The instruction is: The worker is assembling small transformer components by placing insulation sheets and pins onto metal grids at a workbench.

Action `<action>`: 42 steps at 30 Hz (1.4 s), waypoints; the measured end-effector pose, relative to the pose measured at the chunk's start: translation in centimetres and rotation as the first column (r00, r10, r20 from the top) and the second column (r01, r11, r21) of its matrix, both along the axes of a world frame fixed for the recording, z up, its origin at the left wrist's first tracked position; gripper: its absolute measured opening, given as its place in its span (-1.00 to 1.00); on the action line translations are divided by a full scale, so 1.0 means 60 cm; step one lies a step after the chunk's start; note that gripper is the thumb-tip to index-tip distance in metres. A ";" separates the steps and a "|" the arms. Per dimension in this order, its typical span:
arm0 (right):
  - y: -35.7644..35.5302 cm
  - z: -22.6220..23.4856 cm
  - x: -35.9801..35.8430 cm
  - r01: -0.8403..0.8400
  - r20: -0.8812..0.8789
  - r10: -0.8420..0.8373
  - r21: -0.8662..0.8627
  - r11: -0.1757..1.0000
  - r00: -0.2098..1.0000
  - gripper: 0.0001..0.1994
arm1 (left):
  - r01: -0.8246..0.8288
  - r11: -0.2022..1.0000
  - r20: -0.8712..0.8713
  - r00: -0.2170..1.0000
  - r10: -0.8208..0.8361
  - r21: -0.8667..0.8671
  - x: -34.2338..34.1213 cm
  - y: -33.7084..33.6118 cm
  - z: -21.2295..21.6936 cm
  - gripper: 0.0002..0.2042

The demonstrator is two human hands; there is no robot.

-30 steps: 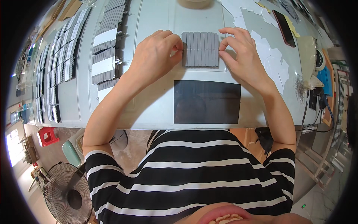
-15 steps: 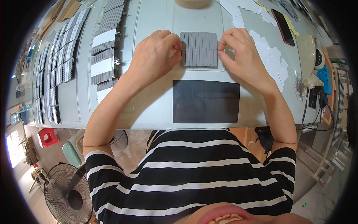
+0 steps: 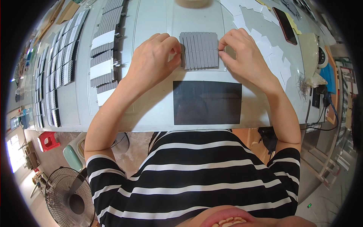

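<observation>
Head view: left hand (image 3: pixel 151 60) and right hand (image 3: pixel 242 56) pinched shut on opposite edges of the grey strip panel (image 3: pixel 199 50), flat on the white bench (image 3: pixel 151 109) beyond the dark pad (image 3: pixel 207 103). Shifted only slightly over 1 second (alignment apparently under way).

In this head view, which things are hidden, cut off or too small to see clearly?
- Left edge of the grey strip panel: the left hand fingertips cover it.
- Right edge of the panel: the right hand covers it, so its grip is unclear.
- Tape roll: cut off by the top edge.
- Stacked grey panels at the left: too small and bent by the lens for detail.
</observation>
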State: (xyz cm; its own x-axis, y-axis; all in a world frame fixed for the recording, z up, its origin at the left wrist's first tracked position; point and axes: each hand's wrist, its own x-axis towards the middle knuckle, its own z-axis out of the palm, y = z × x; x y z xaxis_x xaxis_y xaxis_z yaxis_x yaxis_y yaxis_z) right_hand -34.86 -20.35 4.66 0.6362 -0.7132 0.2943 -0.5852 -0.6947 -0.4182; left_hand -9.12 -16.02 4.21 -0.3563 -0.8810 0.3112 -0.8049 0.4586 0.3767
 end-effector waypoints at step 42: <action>-0.026 0.025 0.016 -0.155 -0.109 0.158 0.036 0.987 0.981 -0.92 | 0.018 0.997 -0.062 0.998 -0.023 -0.080 0.003 0.009 -0.021 -0.90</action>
